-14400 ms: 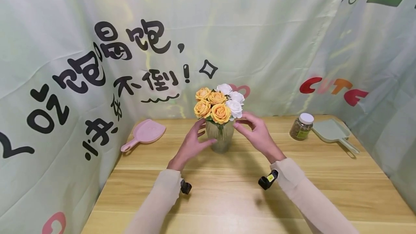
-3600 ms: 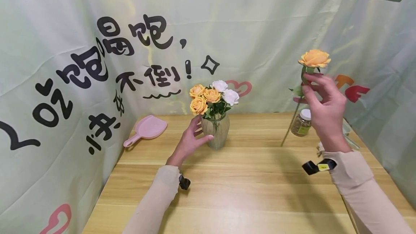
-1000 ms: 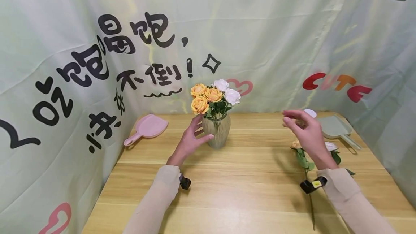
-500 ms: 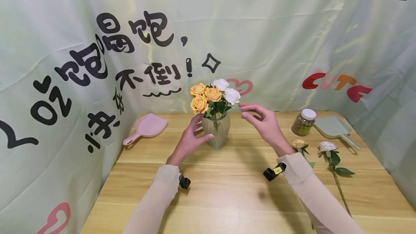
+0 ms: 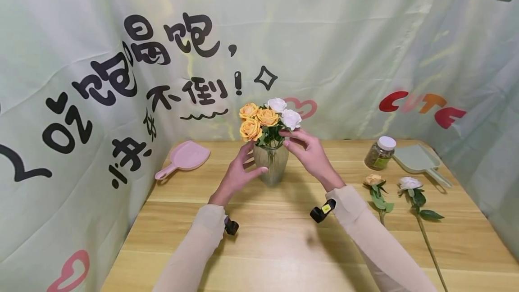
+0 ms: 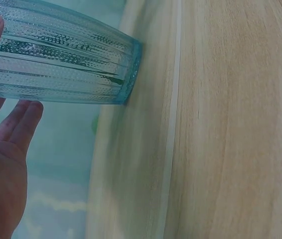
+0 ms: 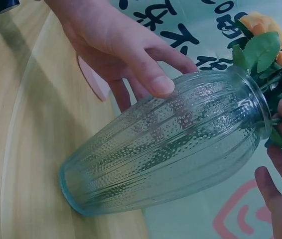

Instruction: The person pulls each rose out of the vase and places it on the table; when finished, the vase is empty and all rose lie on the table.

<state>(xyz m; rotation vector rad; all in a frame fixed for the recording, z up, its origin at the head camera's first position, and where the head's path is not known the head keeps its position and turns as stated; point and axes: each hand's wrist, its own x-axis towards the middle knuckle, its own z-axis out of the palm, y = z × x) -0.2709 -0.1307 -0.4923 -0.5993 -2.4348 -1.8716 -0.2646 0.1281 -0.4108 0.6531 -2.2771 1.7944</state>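
A ribbed glass vase [image 5: 271,166] stands upright on the table, holding three orange roses [image 5: 251,129] and two white roses [image 5: 290,119]. My left hand [image 5: 237,172] grips the vase's left side; in the right wrist view its thumb [image 7: 162,85] lies on the glass and its fingers reach behind. My right hand [image 5: 310,152] is at the vase's mouth, below the white roses. Its thumb and forefinger pinch at a stem there; which rose's stem is hard to tell. A loose orange rose [image 5: 374,180] and a loose white rose [image 5: 409,184] lie at right.
A pink dustpan-shaped piece [image 5: 188,156] lies back left. At back right stand a white-lidded jar [image 5: 380,153] and a pale green dustpan-shaped piece [image 5: 417,159]. Printed cloth [image 5: 332,57] hangs behind the wooden table [image 5: 263,247].
An orange and a white rose have gone from the vase to the table at right. In the last second my right hand has moved left to the vase's mouth. The left hand stays put.
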